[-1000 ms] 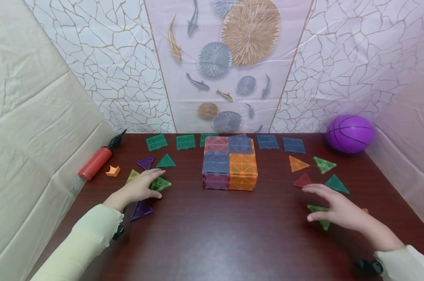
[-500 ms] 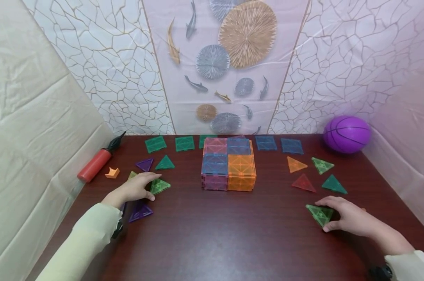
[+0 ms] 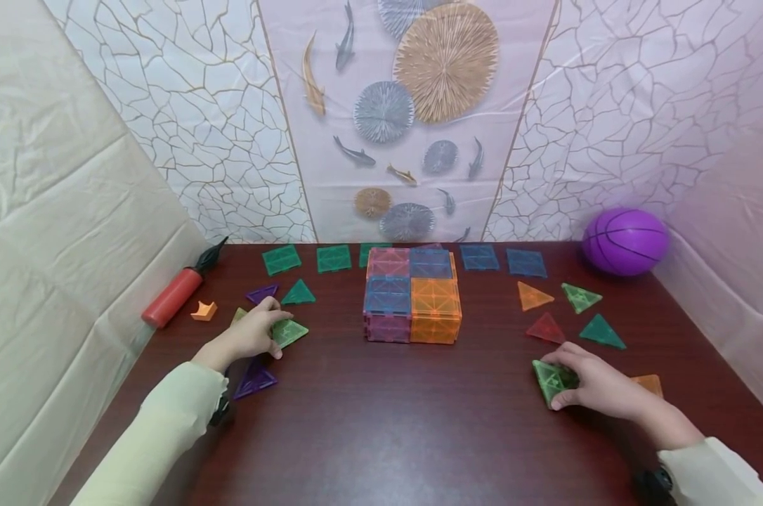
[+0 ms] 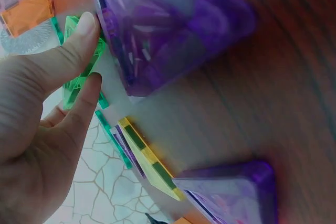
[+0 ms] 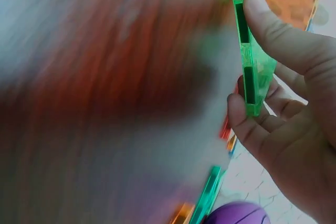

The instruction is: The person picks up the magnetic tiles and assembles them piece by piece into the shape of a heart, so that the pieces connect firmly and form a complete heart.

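Note:
In the head view, my right hand [image 3: 587, 379] pinches a green triangular magnetic tile [image 3: 549, 383] between thumb and fingers; the right wrist view shows that tile [image 5: 250, 61] edge-on. My left hand [image 3: 249, 334] is spread at a light-green triangular tile [image 3: 291, 333], partly covering it. The left wrist view has thumb and fingers on either side of this green tile [image 4: 84, 72]; whether they touch it I cannot tell. Close by are a purple triangle [image 3: 255, 381], a yellow one [image 3: 238, 315] mostly covered by the hand, and a teal one [image 3: 299, 292].
A block of joined square tiles [image 3: 413, 299] stands mid-table. Square tiles line the back, including a blue one [image 3: 526, 262]. At right lie orange [image 3: 533, 296], red [image 3: 546, 327] and teal [image 3: 603, 330] triangles. A purple ball [image 3: 626, 241] and a red pump [image 3: 174, 295] sit near the sides.
My right hand came down to the green triangle, took hold of it and moved it left, uncovering an orange tile. The left hand has shifted only slightly, its green tile staying put.

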`<state>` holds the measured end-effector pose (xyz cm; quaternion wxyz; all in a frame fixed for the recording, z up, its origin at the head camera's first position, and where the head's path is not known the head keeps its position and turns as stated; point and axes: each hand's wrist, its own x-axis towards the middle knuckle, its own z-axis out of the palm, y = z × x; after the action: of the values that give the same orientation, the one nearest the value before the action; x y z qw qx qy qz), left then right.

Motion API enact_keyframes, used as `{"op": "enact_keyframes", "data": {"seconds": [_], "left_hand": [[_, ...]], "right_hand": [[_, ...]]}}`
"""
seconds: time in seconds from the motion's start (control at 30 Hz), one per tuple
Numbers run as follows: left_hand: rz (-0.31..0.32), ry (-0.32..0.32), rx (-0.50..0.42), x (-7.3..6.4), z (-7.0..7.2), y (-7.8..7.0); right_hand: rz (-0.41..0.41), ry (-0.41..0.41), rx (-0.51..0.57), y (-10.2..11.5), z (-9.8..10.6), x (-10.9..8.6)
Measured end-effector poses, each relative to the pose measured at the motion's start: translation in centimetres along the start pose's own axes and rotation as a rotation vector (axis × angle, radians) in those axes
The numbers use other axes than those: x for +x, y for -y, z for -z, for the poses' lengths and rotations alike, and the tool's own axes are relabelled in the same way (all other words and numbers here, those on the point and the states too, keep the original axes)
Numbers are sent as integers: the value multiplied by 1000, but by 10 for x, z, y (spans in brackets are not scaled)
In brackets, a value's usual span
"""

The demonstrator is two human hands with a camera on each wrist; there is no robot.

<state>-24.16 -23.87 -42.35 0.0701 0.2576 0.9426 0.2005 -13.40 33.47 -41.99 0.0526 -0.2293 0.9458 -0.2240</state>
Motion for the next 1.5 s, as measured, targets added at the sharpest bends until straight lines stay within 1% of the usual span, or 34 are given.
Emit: {"op": "enact_keyframes", "data": {"seconds": [0.1, 0.2, 0.33, 0.5, 0.6, 0.67, 0.73, 0.87, 0.97, 1.1, 1.17, 1.23, 1.3, 1.37, 1.5], "left_hand": [[14, -9, -23, 2, -1, -3], [-15, -32, -15, 4, -2, -5], [-50, -42, -20, 7, -4, -9], [-39, -49, -98, 8, -7, -19], [-62, -94, -156, 8, -12, -31], [-72, -122, -212, 8, -16, -42], [-81, -136, -280, 6, -21, -52], [-39, -107, -472, 2, -32, -73], [-2, -90, -631, -1, -41, -87], [19, -85, -825, -1, -54, -105], [20, -82, -903, 1, -60, -114], [21, -79, -952, 2, -64, -123], [8, -74, -978, 4, -68, -132], [-5, -69, -978, 5, -71, -139], [-26, -63, -991, 8, -75, -150]], "right_hand": [[-5, 15, 29, 8, -3, 7], [-13, 22, 66, 15, -6, 14], [14, 2, 115, 24, -13, 23], [26, -17, 179, 39, -21, 36], [40, -30, 211, 50, -26, 44], [58, -39, 237, 58, -30, 49], [70, -46, 262, 66, -33, 55], [76, -41, 334, 84, -39, 64], [82, -31, 400, 97, -44, 68], [72, -37, 471, 112, -51, 71], [64, -48, 504, 118, -55, 72], [53, -58, 535, 124, -59, 74], [46, -67, 562, 128, -63, 76], [34, -74, 583, 133, -65, 78], [13, -85, 599, 139, -67, 80]]}}
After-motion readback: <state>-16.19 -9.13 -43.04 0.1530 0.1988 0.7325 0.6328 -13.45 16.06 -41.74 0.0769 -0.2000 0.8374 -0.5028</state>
